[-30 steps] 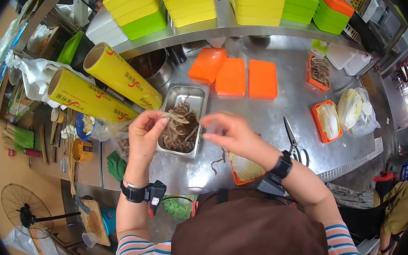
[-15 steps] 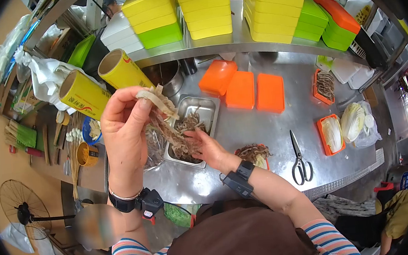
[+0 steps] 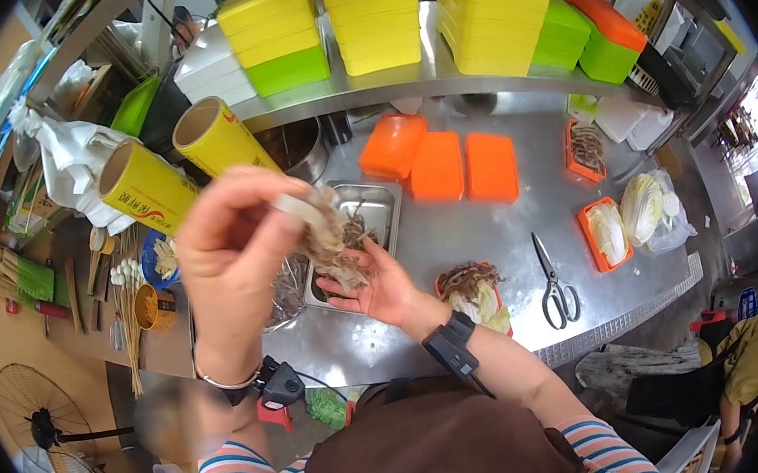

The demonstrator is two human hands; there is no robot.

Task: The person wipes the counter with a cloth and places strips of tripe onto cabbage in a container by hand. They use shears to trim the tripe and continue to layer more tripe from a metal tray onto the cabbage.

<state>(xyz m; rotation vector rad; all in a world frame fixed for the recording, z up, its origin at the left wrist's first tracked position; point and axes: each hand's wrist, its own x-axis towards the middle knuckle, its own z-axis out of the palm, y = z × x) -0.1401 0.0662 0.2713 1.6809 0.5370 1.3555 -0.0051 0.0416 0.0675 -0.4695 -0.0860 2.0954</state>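
Note:
Between thumb and fingers, my left hand (image 3: 238, 241) pinches the top of a pale and brown shredded strip (image 3: 326, 232), slightly blurred, that hangs over a steel tray (image 3: 382, 201). My right hand (image 3: 384, 286), palm up with fingers spread, is at the strip's lower end; some of the strip appears to lie on its fingers. More brown strips lie in the tray behind the hands. Right of my right hand, an orange box holds brown strips (image 3: 467, 278) and pale cabbage leaves (image 3: 480, 309). Black scissors (image 3: 553, 288) lie farther right on the steel table.
Three orange boxes (image 3: 435, 167) stand behind the tray. At the right are a box of cabbage (image 3: 608, 234), a bagged cabbage (image 3: 643, 209) and a box of brown strips (image 3: 587, 148). Yellow boxes (image 3: 372, 18) are stacked on the shelf. Another person (image 3: 755, 355) is at lower right.
The strip is bunched lower, with its lower end nearer my right palm. My right hand has turned more palm up. The whole view has shifted slightly, showing more of the box with cabbage leaves.

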